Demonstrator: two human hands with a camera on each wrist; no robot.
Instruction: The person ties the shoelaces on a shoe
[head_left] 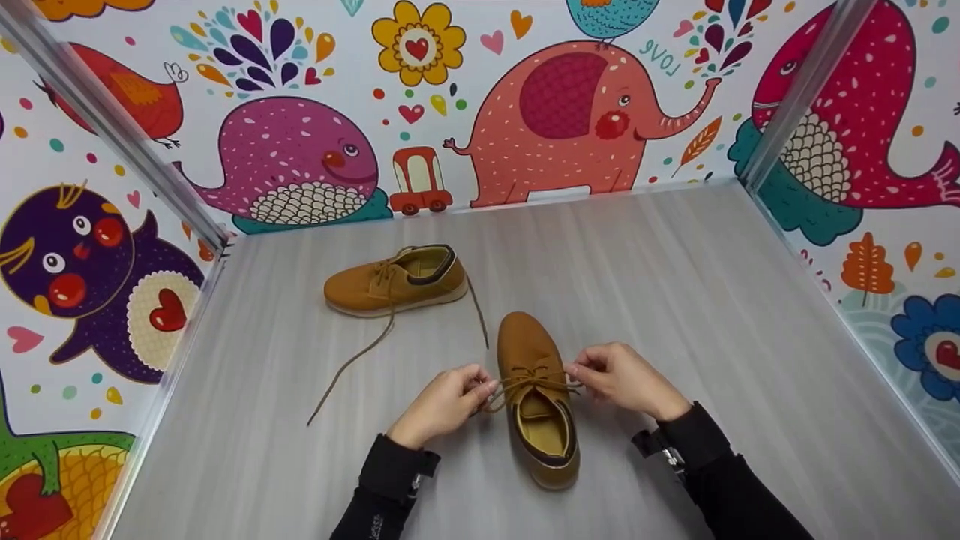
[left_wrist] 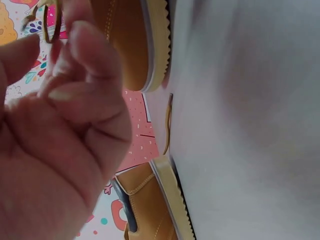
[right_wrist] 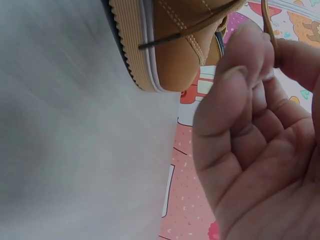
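Observation:
A tan lace-up shoe stands upright between the hands, toe pointing away and its open collar nearest me. Its brown lace is crossed over the tongue in a bow-like tangle. On the left side of the shoe, my left hand pinches a loop of that lace between thumb and fingers. My right hand pinches the lace on the other side, pulling a strand out sideways. In the right wrist view, a dark-tipped lace end hangs down over the shoe's side.
A matching tan shoe stands farther back to the left, toe to the left. One of its untied lace ends trails toward me, another hangs behind the heel. Walls printed with cartoon animals border the grey wood-grain surface at back and sides.

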